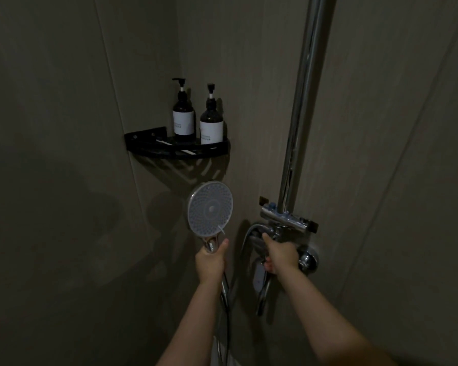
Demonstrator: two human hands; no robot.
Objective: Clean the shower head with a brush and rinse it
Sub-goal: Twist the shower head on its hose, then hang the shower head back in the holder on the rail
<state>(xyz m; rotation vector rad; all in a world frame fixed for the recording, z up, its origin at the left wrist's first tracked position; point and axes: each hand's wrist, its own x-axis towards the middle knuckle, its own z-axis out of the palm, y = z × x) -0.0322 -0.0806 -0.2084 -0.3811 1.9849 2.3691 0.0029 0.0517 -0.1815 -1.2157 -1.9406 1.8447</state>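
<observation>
The person's left hand (211, 256) is wrapped around the chrome handle of the shower head (210, 208), thumb up along the neck, holding it upright with the round spray face turned toward the camera; the head sits a little left of frame centre, directly below the corner shelf (132, 143) and at about nine o'clock from the mixer valve (288, 225); the right hand (279, 253) reaches to the valve body, its fingers curled about the control there, though the dim light hides exactly which part it grips

The shower head looks light and rigid, plastic face on a metal-finished stem; likely wet, so the smooth handle may be slippery and a full-fist hold low on the stem, as now, seems the safest place to take it; the nozzle face should bear scrubbing but is better not squeezed at its rim; the hose (225, 294) trails down at six o'clock from the handle and will tug and twist the head as it turns, so some slack is wanted

No brush is visible in either hand; a thin pale object lies on the shelf at about ten o'clock from the head, beside two pump bottles (211, 125), but what it is cannot be told; a chrome riser pipe (299, 114) climbs at twelve o'clock from the valve
</observation>
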